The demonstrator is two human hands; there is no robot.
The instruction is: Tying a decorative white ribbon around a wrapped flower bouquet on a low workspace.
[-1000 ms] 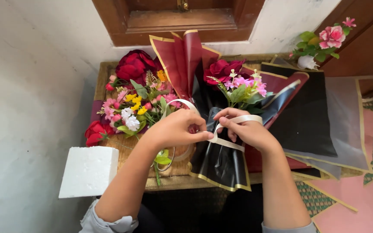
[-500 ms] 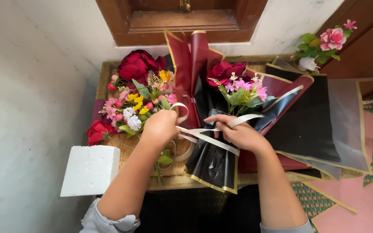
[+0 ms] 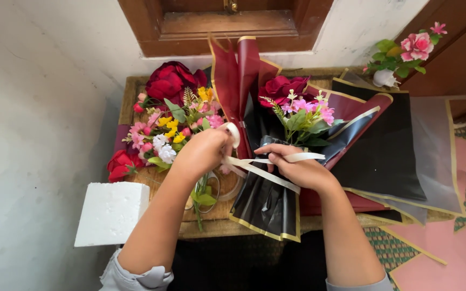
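Observation:
A bouquet [image 3: 297, 110] of a dark red rose and small pink flowers lies wrapped in black and dark red gold-edged paper [image 3: 268, 202] on a low wooden table [image 3: 211, 223]. A cream ribbon [image 3: 260, 172] crosses the narrow waist of the wrap. My left hand [image 3: 203, 151] is closed on one ribbon end, pulled left, with a loop showing above its knuckles. My right hand [image 3: 297, 167] pinches the other ribbon end against the wrap's waist.
Loose artificial flowers [image 3: 171, 126] in red, pink, yellow and white lie left of the bouquet. A white foam block [image 3: 111, 213] sits at the table's left corner. Black, clear and pink paper sheets [image 3: 400, 151] spread right. A small vase of pink roses [image 3: 405, 54] stands far right.
My hands, together over the wrap's waist a second ago, have drawn apart. The left hand has pulled its ribbon end left and the ribbon now runs taut across the wrap.

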